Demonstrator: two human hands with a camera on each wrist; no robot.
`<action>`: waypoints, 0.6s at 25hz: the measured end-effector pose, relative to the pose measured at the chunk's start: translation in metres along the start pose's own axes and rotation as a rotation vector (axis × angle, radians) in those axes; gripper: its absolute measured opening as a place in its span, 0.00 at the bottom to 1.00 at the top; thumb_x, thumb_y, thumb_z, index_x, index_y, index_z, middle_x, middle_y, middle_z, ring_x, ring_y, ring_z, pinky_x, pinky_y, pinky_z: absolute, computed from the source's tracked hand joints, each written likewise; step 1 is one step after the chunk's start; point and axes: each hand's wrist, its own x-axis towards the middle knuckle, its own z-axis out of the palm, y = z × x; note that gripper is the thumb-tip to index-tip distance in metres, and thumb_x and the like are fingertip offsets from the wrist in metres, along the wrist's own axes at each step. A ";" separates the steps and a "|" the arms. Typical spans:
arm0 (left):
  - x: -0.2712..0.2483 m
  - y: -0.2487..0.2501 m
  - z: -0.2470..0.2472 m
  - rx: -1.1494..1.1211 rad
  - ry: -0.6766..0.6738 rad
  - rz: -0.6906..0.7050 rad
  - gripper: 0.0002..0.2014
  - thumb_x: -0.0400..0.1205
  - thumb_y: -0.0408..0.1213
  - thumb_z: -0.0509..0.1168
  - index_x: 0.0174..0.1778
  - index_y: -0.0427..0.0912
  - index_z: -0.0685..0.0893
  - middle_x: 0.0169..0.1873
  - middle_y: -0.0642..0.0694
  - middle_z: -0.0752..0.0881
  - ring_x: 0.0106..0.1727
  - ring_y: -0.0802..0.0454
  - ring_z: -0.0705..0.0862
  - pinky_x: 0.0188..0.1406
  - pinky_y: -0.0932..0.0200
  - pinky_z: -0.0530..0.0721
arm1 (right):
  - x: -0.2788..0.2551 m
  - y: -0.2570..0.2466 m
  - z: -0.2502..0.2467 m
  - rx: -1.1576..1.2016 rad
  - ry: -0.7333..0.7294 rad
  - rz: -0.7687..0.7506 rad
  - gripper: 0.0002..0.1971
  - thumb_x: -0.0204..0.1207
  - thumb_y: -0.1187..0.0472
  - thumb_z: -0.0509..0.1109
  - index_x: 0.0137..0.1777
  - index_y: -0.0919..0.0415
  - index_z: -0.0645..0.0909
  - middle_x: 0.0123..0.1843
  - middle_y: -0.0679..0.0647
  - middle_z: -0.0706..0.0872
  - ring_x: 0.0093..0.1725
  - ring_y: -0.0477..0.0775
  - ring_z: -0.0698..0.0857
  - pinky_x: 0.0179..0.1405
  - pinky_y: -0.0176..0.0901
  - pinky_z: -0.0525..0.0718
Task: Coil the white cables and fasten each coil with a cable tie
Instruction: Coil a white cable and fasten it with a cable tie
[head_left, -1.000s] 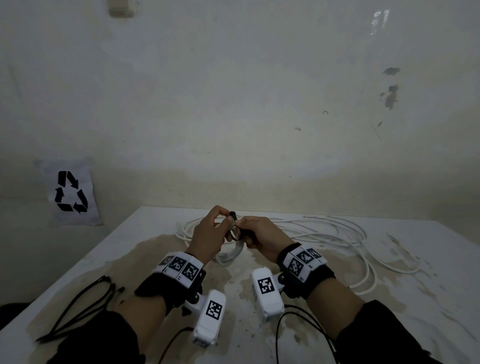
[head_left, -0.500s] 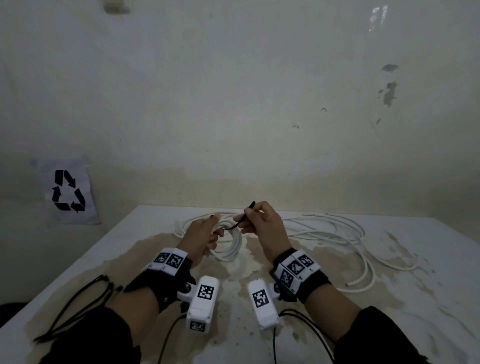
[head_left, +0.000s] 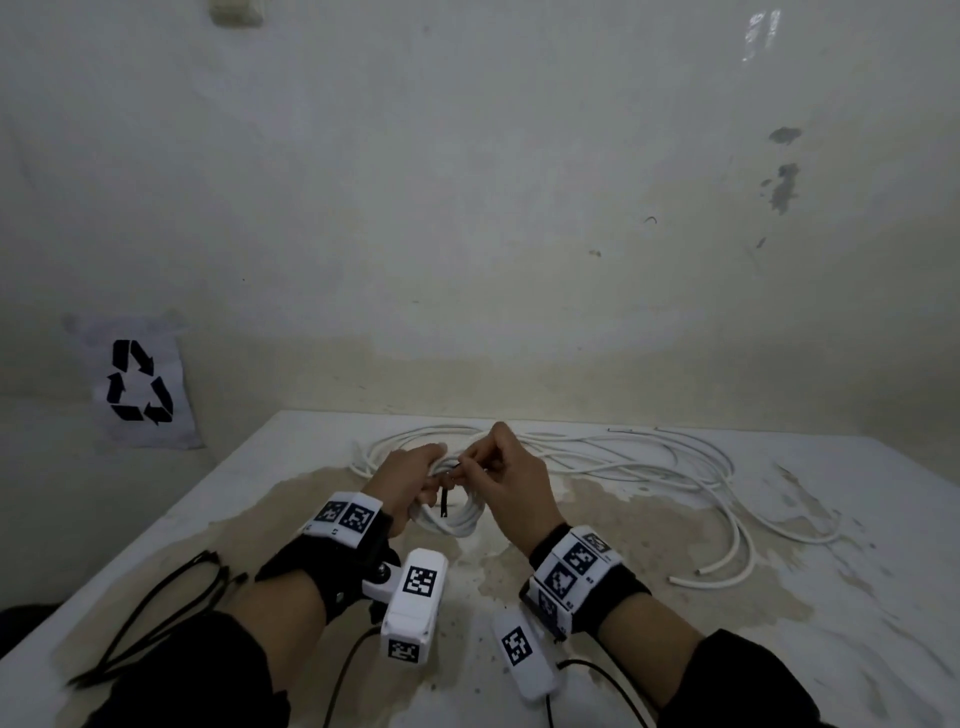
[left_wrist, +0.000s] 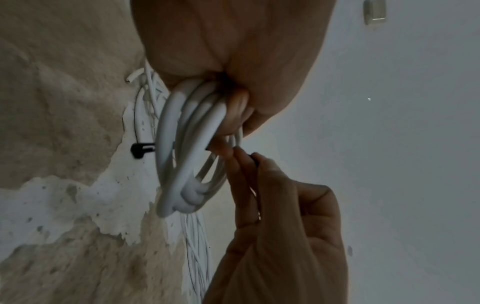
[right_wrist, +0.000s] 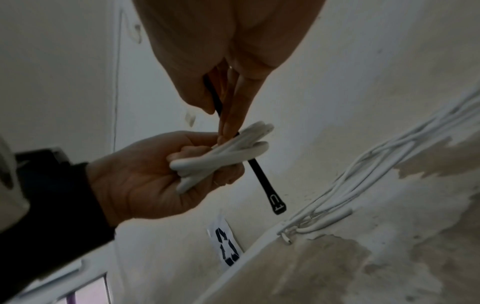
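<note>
My left hand (head_left: 410, 480) grips a small coil of white cable (head_left: 457, 517) just above the table; the coil (left_wrist: 187, 148) fills the left wrist view, with fingers curled round its top. A black cable tie (right_wrist: 259, 174) passes through the coil (right_wrist: 228, 152), its head (left_wrist: 141, 150) hanging out below. My right hand (head_left: 506, 467) pinches the tie's upper part between thumb and fingertips (right_wrist: 228, 121), right against the coil.
Long loose white cables (head_left: 675, 467) sprawl across the stained white table (head_left: 779, 623) behind and to the right. A bunch of black cable ties (head_left: 171, 613) lies at the near left. A recycling sign (head_left: 137, 382) hangs on the wall to the left.
My right hand, which held the tie lifted above the coil, has come down and pushed it through the coil. The left hand kept its grip on the coil.
</note>
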 end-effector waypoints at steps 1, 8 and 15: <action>0.000 0.000 -0.002 0.039 -0.011 -0.030 0.18 0.86 0.37 0.56 0.30 0.37 0.77 0.13 0.49 0.76 0.12 0.59 0.64 0.13 0.67 0.61 | -0.002 0.001 0.001 -0.070 -0.034 -0.037 0.12 0.76 0.65 0.70 0.36 0.56 0.70 0.41 0.54 0.86 0.40 0.48 0.86 0.39 0.36 0.83; -0.003 -0.004 -0.003 0.342 -0.009 -0.120 0.18 0.85 0.32 0.54 0.27 0.38 0.73 0.13 0.47 0.73 0.09 0.58 0.68 0.15 0.67 0.65 | -0.012 0.016 0.002 -0.243 -0.191 -0.180 0.07 0.79 0.62 0.67 0.42 0.65 0.75 0.40 0.56 0.82 0.39 0.48 0.79 0.40 0.39 0.78; 0.011 -0.010 -0.002 -0.027 0.006 -0.126 0.22 0.87 0.43 0.56 0.31 0.33 0.78 0.15 0.45 0.76 0.11 0.55 0.72 0.18 0.65 0.71 | -0.009 0.028 -0.001 -0.154 -0.180 -0.191 0.08 0.75 0.68 0.69 0.38 0.64 0.72 0.41 0.59 0.81 0.44 0.60 0.83 0.47 0.49 0.85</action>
